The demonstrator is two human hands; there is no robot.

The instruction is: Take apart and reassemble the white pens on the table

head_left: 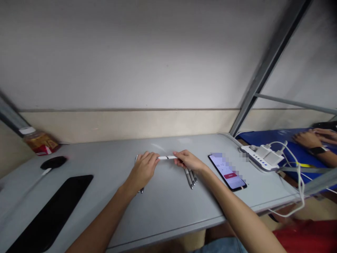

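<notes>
A white pen [165,157] with a dark band is stretched level between my two hands, just above the grey desk. My left hand [144,167] has its fingers closed around the pen's left end. At the pen's right end, my right hand [187,160] pinches it between thumb and fingers. Several pens [191,181] with grey tips lie side by side on the desk, partly hidden under my right hand. Dark pen tips [141,191] poke out below my left hand; the rest of those is covered.
To the right lie a lit phone [228,171] and a white power strip [262,158] with plugs and cables. On the left are a black mat [52,214], a black mouse [53,162] and a bottle [40,141]. Another person's hands [313,138] rest on a blue surface.
</notes>
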